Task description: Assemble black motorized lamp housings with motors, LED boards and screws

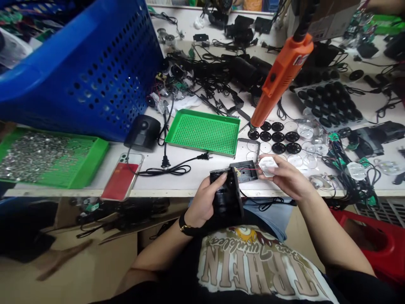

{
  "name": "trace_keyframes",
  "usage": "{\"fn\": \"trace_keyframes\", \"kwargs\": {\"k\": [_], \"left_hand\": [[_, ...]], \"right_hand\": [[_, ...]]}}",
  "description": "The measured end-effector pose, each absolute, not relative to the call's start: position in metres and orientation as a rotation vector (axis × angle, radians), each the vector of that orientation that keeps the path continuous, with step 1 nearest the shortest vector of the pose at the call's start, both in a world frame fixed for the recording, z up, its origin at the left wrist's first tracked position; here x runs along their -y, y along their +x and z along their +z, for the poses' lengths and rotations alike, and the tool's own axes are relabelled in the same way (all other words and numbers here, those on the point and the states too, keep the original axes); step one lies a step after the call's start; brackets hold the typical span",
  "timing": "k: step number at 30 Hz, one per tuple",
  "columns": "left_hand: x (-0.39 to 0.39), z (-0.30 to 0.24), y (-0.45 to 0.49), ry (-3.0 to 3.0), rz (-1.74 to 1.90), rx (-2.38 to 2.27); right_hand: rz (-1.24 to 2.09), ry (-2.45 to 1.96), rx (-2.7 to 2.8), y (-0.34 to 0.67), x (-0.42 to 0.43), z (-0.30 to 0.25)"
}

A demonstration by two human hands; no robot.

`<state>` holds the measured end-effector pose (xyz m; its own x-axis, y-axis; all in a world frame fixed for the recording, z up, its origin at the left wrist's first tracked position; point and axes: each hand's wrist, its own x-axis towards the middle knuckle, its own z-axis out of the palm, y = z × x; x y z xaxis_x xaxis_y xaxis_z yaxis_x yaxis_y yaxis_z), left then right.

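Observation:
My left hand (pixel 204 202) is wrapped round a black plastic housing (pixel 226 196) held over my lap at the table's front edge. Thin red and black wires run from the housing toward my right hand (pixel 286 177), whose fingers pinch a small white round part (pixel 268 165) just right of the housing's open lid. A dark band sits on my left wrist.
An orange electric screwdriver (pixel 278 80) hangs above black discs (pixel 278 137) and clear lenses. Nearby lie an empty green tray (pixel 202 133), a phone (pixel 122 175), a black mouse-like device (pixel 143 131), a green tray of small metal parts (pixel 47 158), a blue basket (pixel 82 63), tangled cables and a red bin (pixel 373 240).

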<state>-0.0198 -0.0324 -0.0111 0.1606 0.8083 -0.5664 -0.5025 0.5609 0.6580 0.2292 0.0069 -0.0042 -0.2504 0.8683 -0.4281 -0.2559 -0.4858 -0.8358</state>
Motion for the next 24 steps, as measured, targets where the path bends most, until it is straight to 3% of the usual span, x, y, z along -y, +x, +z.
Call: {"fn": "trace_keyframes", "kwargs": {"k": [4,11,17,24], "left_hand": [[0.031,-0.012,-0.021,0.311,0.942,-1.058],[0.032,-0.008,-0.026,0.272,0.918,-1.075],[0.029,-0.021,-0.046,0.374,0.974,-1.197],[-0.003,-0.054,-0.092,1.405,0.968,-1.703]], "right_hand": [[1.608,-1.281,1.078,0.226,0.0,-0.011],[0.853,-1.31,1.644,0.221,0.01,-0.02],[0.997,-1.38,1.67,0.208,0.005,-0.025],[1.258,-1.177,2.113,0.21,-0.024,-0.011]]}}
